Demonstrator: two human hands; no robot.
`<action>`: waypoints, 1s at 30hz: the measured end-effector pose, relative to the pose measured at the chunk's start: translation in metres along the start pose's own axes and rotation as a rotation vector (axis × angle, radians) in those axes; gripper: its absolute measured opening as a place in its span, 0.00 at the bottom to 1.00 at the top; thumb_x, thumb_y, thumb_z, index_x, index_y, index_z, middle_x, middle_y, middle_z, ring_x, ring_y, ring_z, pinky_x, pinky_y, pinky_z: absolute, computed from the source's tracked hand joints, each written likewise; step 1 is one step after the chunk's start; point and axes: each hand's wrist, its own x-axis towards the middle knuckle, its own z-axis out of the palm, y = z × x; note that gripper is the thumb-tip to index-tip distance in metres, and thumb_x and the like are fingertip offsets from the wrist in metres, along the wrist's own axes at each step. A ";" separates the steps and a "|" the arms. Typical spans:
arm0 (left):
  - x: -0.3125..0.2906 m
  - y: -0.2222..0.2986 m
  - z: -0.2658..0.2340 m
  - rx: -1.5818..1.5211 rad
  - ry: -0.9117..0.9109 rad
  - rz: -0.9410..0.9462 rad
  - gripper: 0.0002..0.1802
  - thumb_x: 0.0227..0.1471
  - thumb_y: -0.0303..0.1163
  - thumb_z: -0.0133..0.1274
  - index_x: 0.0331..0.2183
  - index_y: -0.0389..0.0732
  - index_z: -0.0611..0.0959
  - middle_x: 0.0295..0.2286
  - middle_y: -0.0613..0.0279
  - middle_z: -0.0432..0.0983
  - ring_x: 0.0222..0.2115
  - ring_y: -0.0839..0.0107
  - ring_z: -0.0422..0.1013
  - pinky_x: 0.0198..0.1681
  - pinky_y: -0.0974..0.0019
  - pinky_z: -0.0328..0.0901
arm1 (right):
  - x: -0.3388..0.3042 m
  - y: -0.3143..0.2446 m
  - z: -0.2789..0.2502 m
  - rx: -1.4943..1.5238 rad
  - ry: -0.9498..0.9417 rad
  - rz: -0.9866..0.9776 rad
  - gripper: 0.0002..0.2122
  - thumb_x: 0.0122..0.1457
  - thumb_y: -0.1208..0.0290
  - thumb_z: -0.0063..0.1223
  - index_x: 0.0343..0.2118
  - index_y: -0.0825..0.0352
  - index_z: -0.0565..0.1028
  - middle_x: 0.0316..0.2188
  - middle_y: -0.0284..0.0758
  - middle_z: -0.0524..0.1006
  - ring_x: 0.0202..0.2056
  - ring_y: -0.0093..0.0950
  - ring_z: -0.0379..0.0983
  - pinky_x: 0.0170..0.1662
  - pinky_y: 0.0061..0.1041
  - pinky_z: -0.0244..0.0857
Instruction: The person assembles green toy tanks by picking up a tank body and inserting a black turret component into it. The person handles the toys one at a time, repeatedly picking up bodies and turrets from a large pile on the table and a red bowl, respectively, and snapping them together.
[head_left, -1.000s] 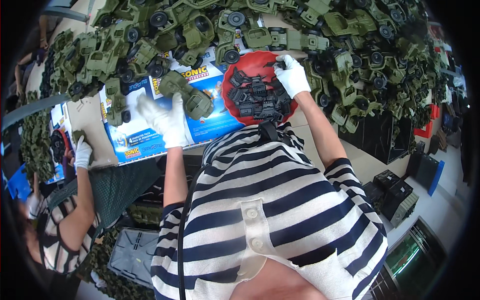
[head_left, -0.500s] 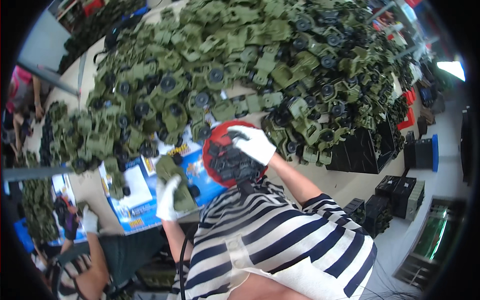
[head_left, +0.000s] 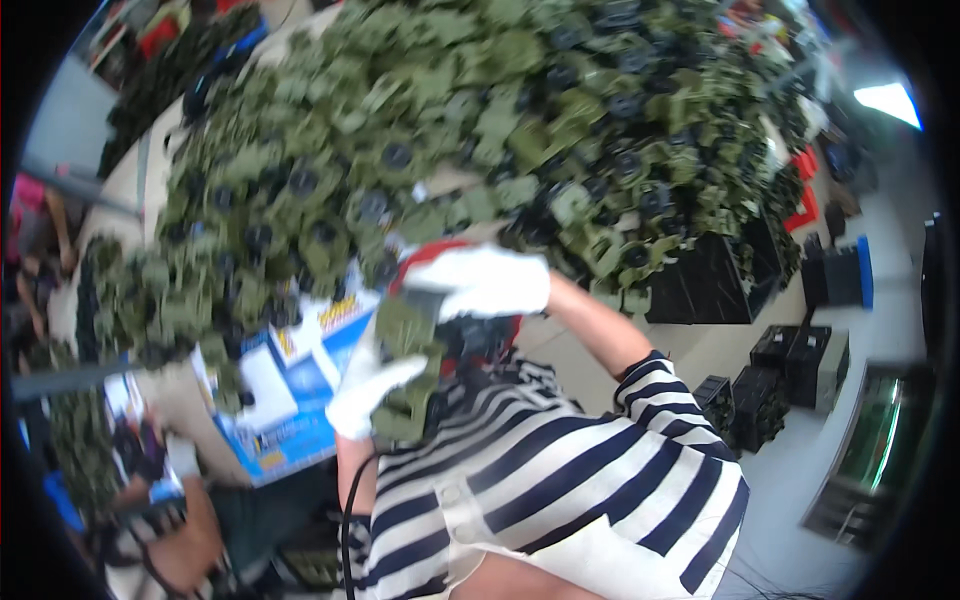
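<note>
My left hand (head_left: 372, 392), in a white glove, grips an olive-green toy vehicle (head_left: 404, 332) close to my striped shirt. Against the vehicle's far end is my right hand (head_left: 485, 282), also gloved, its fingers pressed together. Something dark shows under those fingers, too blurred to name. Partly covered by the right hand and forearm, a red basin (head_left: 428, 251) holds several small black parts (head_left: 475, 338).
A big heap of green toy vehicles (head_left: 330, 140) with black wheels covers the table. Printed blue-and-white cardboard (head_left: 290, 400) lies left of my hands. A black crate (head_left: 705, 285) stands at the right. Another person's gloved hand (head_left: 182, 456) is at lower left.
My left hand has lifted the toy vehicle off the cardboard and brought it right, beside the basin. My right hand has moved left from the basin to the vehicle. The view has shifted slightly.
</note>
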 end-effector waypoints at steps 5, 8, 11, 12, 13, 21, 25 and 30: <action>-0.019 0.028 0.023 -0.069 -0.017 0.068 0.49 0.43 0.21 0.64 0.64 0.36 0.58 0.56 0.58 0.66 0.55 0.70 0.63 0.59 0.67 0.58 | 0.004 -0.017 -0.003 0.671 0.078 0.618 0.25 0.62 0.61 0.52 0.62 0.59 0.66 0.35 0.31 0.73 0.30 0.19 0.68 0.32 0.22 0.69; -0.023 0.028 0.028 -0.052 0.025 0.077 0.45 0.46 0.22 0.63 0.63 0.36 0.60 0.55 0.59 0.67 0.54 0.71 0.64 0.59 0.67 0.57 | -0.002 -0.009 0.014 0.700 0.017 0.548 0.24 0.63 0.64 0.52 0.62 0.62 0.66 0.49 0.36 0.73 0.39 0.22 0.68 0.43 0.23 0.66; -0.024 0.032 0.029 -0.079 0.065 0.022 0.42 0.48 0.24 0.62 0.63 0.36 0.61 0.53 0.60 0.69 0.52 0.74 0.66 0.57 0.69 0.60 | -0.006 -0.006 0.028 0.996 0.070 0.509 0.25 0.63 0.64 0.53 0.61 0.68 0.66 0.56 0.39 0.70 0.51 0.26 0.67 0.57 0.26 0.59; -0.025 0.032 0.029 -0.075 0.075 0.012 0.42 0.48 0.24 0.62 0.62 0.36 0.61 0.53 0.60 0.69 0.51 0.74 0.66 0.56 0.69 0.61 | -0.005 -0.007 0.030 1.019 0.064 0.517 0.25 0.63 0.64 0.53 0.61 0.70 0.66 0.57 0.39 0.70 0.54 0.27 0.65 0.59 0.27 0.56; -0.024 0.032 0.029 -0.072 0.079 0.005 0.42 0.48 0.24 0.62 0.62 0.36 0.62 0.52 0.60 0.70 0.51 0.75 0.67 0.56 0.70 0.61 | -0.004 -0.009 0.028 1.037 0.061 0.527 0.25 0.63 0.65 0.53 0.60 0.71 0.66 0.58 0.39 0.69 0.57 0.28 0.63 0.61 0.27 0.53; -0.025 0.029 0.029 -0.102 0.089 0.003 0.39 0.49 0.22 0.61 0.61 0.37 0.65 0.50 0.62 0.72 0.49 0.76 0.68 0.54 0.70 0.63 | -0.008 -0.004 0.026 0.925 -0.001 0.489 0.24 0.63 0.65 0.52 0.60 0.71 0.67 0.59 0.39 0.68 0.60 0.30 0.61 0.64 0.30 0.50; -0.027 0.031 0.031 -0.149 0.085 -0.007 0.40 0.49 0.22 0.62 0.61 0.37 0.64 0.50 0.63 0.72 0.48 0.76 0.69 0.54 0.70 0.64 | -0.008 -0.010 0.022 0.849 -0.023 0.506 0.23 0.64 0.62 0.50 0.58 0.72 0.68 0.57 0.39 0.70 0.57 0.29 0.64 0.62 0.28 0.54; -0.012 -0.001 0.033 0.048 0.194 0.159 0.50 0.46 0.22 0.65 0.65 0.39 0.56 0.51 0.60 0.72 0.44 0.75 0.72 0.47 0.70 0.69 | 0.006 -0.008 0.018 0.672 0.047 0.388 0.22 0.68 0.59 0.41 0.54 0.73 0.72 0.53 0.38 0.73 0.53 0.26 0.67 0.59 0.27 0.58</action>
